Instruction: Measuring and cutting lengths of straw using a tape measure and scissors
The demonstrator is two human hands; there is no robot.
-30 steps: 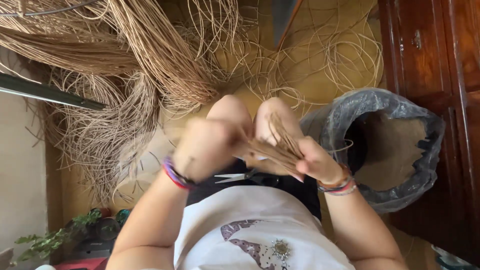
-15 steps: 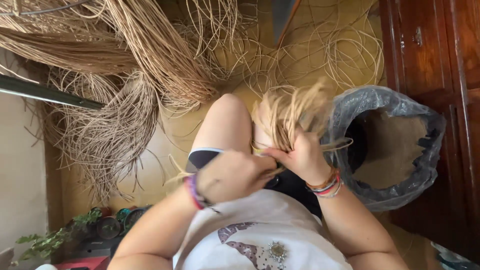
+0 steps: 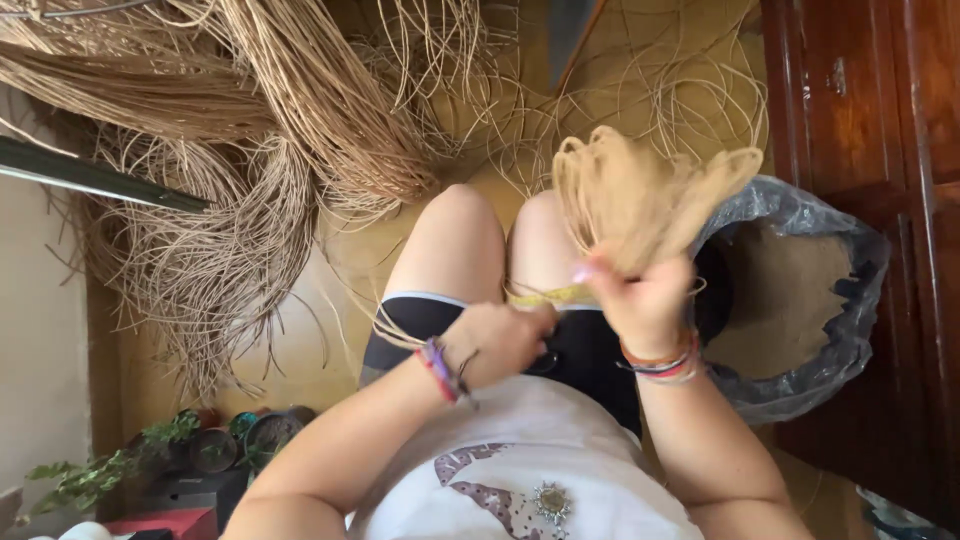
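Where straw heaps (image 3: 250,150) cover yellow floor (image 3: 640,90), cupboard (image 3: 870,120) stands

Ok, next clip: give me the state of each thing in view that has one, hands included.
right hand: raised, fingers closed around the fibre bundle
fibre bundle: looped, upright, fanned out above the fist
left hand: closed, low over the lap
grey bag: open, mouth rolled back
loose fibre strands: spread in tangled heaps on the floor
wooden cabinet: door shut
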